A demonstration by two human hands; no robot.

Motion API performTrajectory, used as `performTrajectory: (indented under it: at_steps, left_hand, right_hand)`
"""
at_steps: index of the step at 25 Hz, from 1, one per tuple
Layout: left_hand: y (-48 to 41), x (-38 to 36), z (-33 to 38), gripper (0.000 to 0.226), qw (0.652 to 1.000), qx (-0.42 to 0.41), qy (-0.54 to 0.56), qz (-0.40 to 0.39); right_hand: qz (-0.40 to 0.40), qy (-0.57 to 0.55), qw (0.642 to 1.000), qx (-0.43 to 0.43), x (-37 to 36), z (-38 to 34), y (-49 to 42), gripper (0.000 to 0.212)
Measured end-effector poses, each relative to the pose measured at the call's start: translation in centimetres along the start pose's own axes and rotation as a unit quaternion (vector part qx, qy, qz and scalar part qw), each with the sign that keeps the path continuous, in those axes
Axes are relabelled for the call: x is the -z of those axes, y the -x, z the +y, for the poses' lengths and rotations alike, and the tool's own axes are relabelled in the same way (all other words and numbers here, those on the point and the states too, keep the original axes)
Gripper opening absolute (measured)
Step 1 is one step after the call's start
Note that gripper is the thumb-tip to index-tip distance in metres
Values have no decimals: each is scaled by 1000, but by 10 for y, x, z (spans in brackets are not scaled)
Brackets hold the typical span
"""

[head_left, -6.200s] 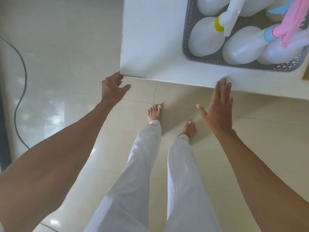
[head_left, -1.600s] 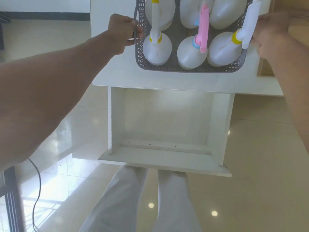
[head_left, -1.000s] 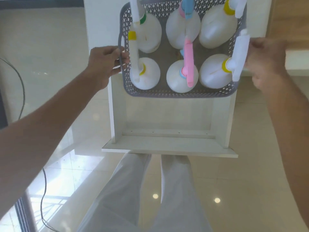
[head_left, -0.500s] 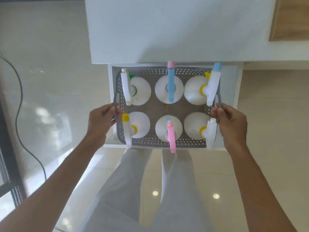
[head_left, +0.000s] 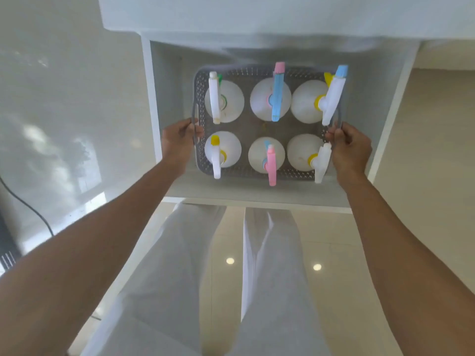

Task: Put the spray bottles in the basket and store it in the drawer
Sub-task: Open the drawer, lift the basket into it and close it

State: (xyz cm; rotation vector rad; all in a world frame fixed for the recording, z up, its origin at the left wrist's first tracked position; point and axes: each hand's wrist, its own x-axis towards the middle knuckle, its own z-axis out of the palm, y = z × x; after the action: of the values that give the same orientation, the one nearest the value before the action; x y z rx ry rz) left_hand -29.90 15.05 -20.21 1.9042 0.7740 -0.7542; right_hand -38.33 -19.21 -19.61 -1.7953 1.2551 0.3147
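The left hand point(head_left: 177, 142) and the right hand point(head_left: 350, 150) each pinch a side handle of the grey perforated plastic basket point(head_left: 257, 173), fingers curled shut. It holds 6 white spray bottles point(head_left: 267, 102) inside the open white drawer point(head_left: 164, 80). The table's point(head_left: 257, 14) edge hides the drawer's back.

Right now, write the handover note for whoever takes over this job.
Left hand: shut on the basket's left handle.
Right hand: shut on its right handle.
Basket: inside the open drawer; whether it rests on the floor of the drawer is unclear.
Bottles: all six upright in the basket, two rows of three.
Done: bottles loaded, basket brought into the drawer.
Left: let go, pull both hands clear, push the drawer shut.
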Motion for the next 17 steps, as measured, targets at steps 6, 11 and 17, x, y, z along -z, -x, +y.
performTrajectory:
  at_steps: [6, 11, 17]
  left_hand:
    - [-66, -36, -38, 24, 997, 73, 10, 12]
    - [-82, -44, -44, 27, 996, 75, -50, -18]
    - [-77, -40, -35, 31, 988, 83, -121, -48]
  right_hand:
    - [-46, 49, 998, -18, -39, 35, -65, 23]
    - [-96, 45, 992, -63, -53, 47, -93, 23]
    - [-94, 64, 992, -61, -50, 43, -85, 24]
